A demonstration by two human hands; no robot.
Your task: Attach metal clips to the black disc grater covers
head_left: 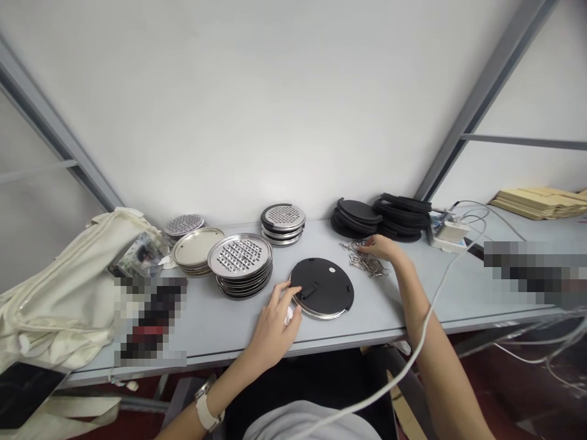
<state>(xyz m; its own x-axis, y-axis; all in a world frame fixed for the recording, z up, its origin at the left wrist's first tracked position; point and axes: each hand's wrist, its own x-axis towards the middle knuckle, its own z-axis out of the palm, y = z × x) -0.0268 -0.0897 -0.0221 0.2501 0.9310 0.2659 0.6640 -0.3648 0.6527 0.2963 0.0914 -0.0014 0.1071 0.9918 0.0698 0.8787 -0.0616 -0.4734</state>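
Observation:
A black round disc with a metal rim (328, 290) lies on the table in front of me, with a short black tab raised near its left side. My left hand (275, 324) is at the disc's left edge, its extended fingertips touching near the tab. Between its thumb and fingers sits a small white wad (288, 315), partly hidden. To the right of the disc, my right hand (381, 247) reaches into a loose pile of bent metal wire clips (370, 266). Its fingertips are pinched together at the pile's upper side; what they hold is too small to make out.
Stacked metal grater discs (241, 256) stand left, beside plain metal discs (197, 247). Another grater stack (283, 223) is at the back. Black rings (403, 214) and black discs (355, 214) sit back right. A white cable (426, 330) crosses over my right forearm. Cream fabric (59, 287) lies far left.

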